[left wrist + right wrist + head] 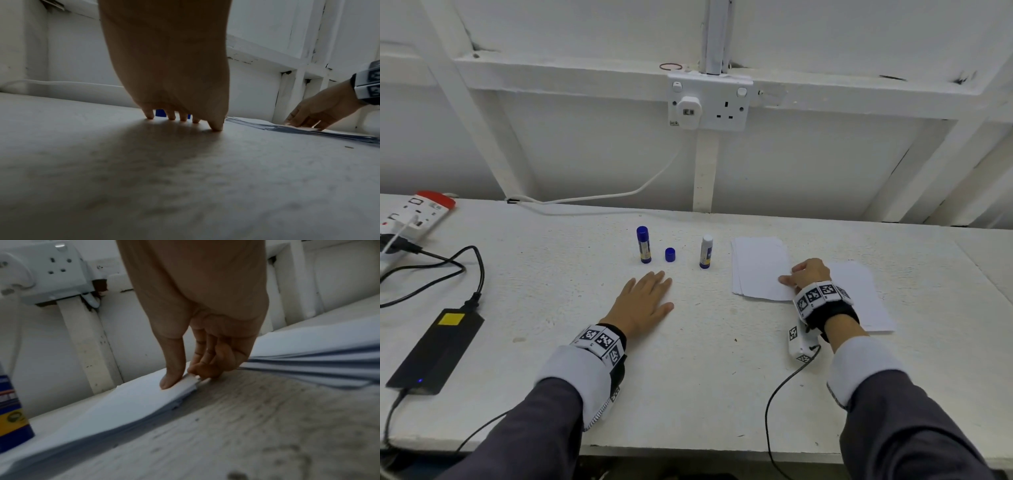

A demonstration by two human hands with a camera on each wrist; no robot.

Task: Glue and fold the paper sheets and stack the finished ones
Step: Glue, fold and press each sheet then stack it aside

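Item: two paper stacks, right hand at the near corner of the left one

We logged the right hand [810, 274] pinching the corner of the left paper stack [760, 267], thumb [171, 378] on top and fingers curled under the edge. A second paper stack [866, 294] lay just to its right, partly under that wrist. Both stacks ran long-axis away from us. The left hand [645, 301] rested flat and relaxed on the table [551, 274], holding nothing, well apart from the paper. The uncapped glue stick [706, 251] stood between the hands, nearer the right one by our judgement; its loose cap [670, 255] and a capped glue stick [643, 244] stood beyond the left fingertips.
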